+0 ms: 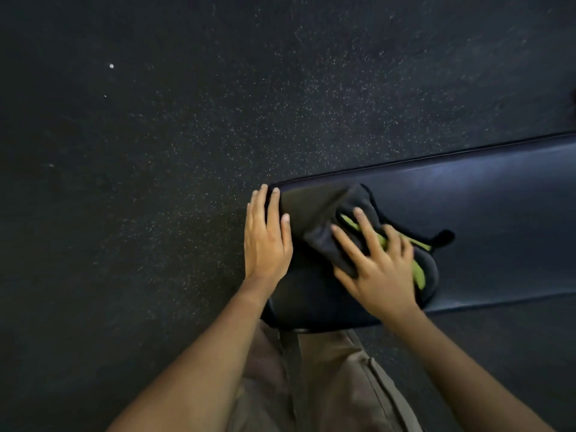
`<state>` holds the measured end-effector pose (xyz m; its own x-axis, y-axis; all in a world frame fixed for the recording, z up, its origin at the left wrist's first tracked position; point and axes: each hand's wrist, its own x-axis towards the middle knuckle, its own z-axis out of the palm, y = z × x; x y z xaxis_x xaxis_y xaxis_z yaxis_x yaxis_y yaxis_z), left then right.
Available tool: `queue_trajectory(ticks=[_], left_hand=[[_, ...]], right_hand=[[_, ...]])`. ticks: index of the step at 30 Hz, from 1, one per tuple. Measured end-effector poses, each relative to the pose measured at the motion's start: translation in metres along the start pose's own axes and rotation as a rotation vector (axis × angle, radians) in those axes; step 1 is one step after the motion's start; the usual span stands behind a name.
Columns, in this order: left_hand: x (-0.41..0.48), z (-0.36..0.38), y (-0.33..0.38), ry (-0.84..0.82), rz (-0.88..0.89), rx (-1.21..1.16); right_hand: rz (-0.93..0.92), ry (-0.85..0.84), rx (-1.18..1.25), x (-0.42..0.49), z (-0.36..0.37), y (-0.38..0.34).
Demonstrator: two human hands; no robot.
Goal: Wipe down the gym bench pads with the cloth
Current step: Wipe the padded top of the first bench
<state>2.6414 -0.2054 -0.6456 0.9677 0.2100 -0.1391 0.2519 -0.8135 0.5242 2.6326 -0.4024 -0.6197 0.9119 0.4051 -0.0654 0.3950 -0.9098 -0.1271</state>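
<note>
A dark blue gym bench pad (pixel 498 219) runs from the middle of the view out to the right edge. A dark grey cloth (pixel 324 213) with yellow-green patches lies spread on the pad's near end. My right hand (pixel 377 269) presses flat on the cloth with its fingers spread apart. My left hand (pixel 265 238) rests on the pad's left end, fingers straight and curled over the edge, holding nothing.
Black rubber floor (pixel 156 151) with white speckles fills the view around the bench. My tan trousers (pixel 327 385) show below the pad, between my forearms. A dark object (pixel 573 101) peeks in at the right edge.
</note>
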Motion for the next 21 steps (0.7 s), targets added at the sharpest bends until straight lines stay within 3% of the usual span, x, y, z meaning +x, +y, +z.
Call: queue_trajectory(ticks=[2,5,7,11,16,18,21], left_hand=[[-0.014,-0.001,-0.003,-0.014,0.025,-0.008],[-0.026,-0.002,-0.003,-0.039,0.024,-0.032],[-0.032,-0.004,0.000,-0.046,0.003,-0.061],[-0.046,-0.013,0.009,-0.010,-0.091,-0.274],[-0.072,-0.034,0.008,0.034,-0.291,-0.543],[-0.087,-0.047,0.004,-0.073,-0.336,-0.603],[-0.111,-0.075,0.008,-0.215,-0.336,-0.676]], right_hand=[[0.074,-0.006,-0.032,-0.012,-0.004,0.024],[0.467,0.000,0.004,0.028,-0.007,0.024],[0.600,-0.013,0.069,0.065,-0.007,0.003],[0.316,-0.056,0.053,0.078,-0.003,-0.047],[0.037,-0.072,0.013,0.000,0.002,-0.070],[0.123,-0.121,0.045,-0.042,-0.004,-0.078],[0.492,-0.192,0.252,-0.077,-0.022,-0.096]])
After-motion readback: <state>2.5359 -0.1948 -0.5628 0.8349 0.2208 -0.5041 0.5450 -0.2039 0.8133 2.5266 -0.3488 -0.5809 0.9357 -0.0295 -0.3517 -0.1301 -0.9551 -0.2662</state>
